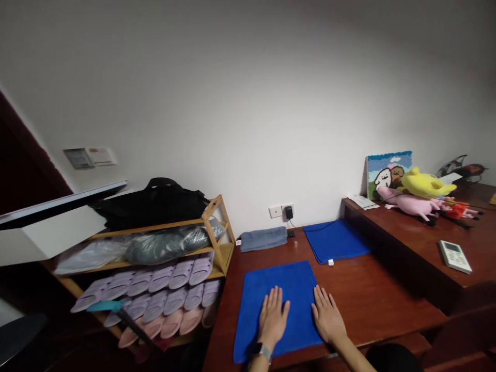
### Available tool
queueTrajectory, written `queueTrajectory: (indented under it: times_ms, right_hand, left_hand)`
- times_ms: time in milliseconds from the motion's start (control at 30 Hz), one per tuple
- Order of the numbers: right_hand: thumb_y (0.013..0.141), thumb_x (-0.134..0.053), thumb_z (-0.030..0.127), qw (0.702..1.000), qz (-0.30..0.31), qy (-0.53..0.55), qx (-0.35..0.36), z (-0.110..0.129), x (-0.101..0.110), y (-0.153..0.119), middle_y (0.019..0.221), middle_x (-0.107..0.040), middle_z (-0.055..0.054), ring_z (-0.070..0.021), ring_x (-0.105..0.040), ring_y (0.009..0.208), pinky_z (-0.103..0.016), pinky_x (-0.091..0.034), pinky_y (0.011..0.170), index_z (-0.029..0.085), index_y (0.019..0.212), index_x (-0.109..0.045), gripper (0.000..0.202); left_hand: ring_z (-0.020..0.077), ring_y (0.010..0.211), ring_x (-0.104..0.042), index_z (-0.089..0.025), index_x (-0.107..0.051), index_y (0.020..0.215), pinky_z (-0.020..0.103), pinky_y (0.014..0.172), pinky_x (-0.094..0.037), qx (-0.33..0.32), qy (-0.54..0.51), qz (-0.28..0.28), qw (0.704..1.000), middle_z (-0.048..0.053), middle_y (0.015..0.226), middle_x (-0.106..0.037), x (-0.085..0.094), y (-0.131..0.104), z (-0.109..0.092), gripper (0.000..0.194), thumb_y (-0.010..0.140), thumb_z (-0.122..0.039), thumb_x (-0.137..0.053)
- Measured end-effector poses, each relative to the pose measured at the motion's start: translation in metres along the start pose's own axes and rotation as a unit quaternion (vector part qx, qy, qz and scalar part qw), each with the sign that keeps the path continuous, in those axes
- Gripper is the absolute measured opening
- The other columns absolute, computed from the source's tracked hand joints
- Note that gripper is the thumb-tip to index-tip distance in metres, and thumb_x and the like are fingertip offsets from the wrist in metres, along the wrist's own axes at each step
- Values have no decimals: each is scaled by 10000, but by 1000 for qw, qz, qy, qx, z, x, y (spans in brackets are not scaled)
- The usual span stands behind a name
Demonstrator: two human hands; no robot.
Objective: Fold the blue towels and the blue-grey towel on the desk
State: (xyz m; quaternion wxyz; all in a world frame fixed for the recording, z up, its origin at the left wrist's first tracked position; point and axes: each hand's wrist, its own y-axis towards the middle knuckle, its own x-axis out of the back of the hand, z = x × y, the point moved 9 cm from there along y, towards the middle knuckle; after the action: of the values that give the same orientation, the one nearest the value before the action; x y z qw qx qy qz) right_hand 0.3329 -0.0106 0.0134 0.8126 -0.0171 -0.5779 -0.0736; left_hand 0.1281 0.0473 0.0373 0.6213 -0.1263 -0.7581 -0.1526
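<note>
A blue cloth [296, 294] lies spread flat on the brown wooden table [372, 294]. My left hand [273, 319] rests palm down on the middle of this cloth, its fingers extended and holding nothing. At the cloth's right edge, my right hand [327, 316] lies palm down with its fingers stretched out, also holding nothing. Behind, near the wall, are a folded grey-blue cloth [264, 239] and, to its right, another blue cloth [337, 240] with a white tag.
Left of the table stands a wooden rack [219, 227] with slippers [176, 274] and a black bag [153, 204]. A raised surface [418, 235] at the right holds plush toys [424, 183], a picture and a white remote [455, 256]. A plug [289, 212] sits in the wall socket.
</note>
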Motion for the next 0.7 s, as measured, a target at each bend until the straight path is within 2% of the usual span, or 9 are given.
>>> queueTrajectory:
  times_ms: [100, 133, 200, 367, 567, 700]
  right_hand:
    - [1054, -186, 438, 1000, 16, -11, -7, 1, 2, -3, 1722, -237, -53, -239, -203, 1611, -466, -163, 1322, 108, 1655, -266, 690]
    - [1052, -182, 437, 1000, 21, -16, -9, 1, 2, -4, 1724, -231, -54, -238, -198, 1613, -464, -158, 1323, 99, 1655, -256, 695]
    - [1049, -179, 430, 999, 29, -25, -13, 0, 0, -4, 1725, -229, -56, -241, -197, 1613, -468, -157, 1321, 94, 1655, -252, 697]
    - [1048, -185, 456, 999, 31, -35, -21, 2, 0, 11, 1721, -258, -47, -250, -223, 1608, -481, -179, 1313, 141, 1658, -277, 693]
    - [1053, -169, 433, 998, 45, -32, -23, 5, 1, 48, 1732, -235, -62, -240, -194, 1615, -460, -167, 1312, 115, 1665, -236, 693]
    - [1050, -165, 428, 998, 41, -29, -23, 3, -5, 54, 1741, -207, -44, -232, -162, 1622, -453, -117, 1322, 123, 1670, -219, 692]
  left_hand:
    - [274, 1604, -245, -108, -316, 1644, 504, 1317, -229, 79, 28, -17, 996, 126, 1720, -266, 17, -20, 69, 757, 1070, -587, -196]
    - [274, 1606, -240, -90, -305, 1644, 499, 1317, -230, 93, 32, -27, 995, 135, 1723, -257, 21, -25, 83, 778, 1067, -599, -194]
    - [279, 1607, -241, -66, -296, 1643, 495, 1312, -243, 103, 37, -45, 993, 150, 1725, -252, 22, -33, 100, 827, 1056, -640, -197]
    - [297, 1592, -290, -94, -359, 1629, 512, 1296, -282, 95, 40, -77, 992, 155, 1707, -308, 15, -34, 102, 839, 1042, -676, -210]
    - [288, 1598, -265, -87, -330, 1636, 493, 1308, -267, 101, 39, -64, 992, 142, 1716, -273, 17, -35, 101, 843, 1048, -675, -192]
    - [280, 1608, -225, -92, -302, 1645, 489, 1320, -243, 103, 48, -51, 992, 125, 1726, -240, 17, -39, 105, 853, 1044, -689, -198]
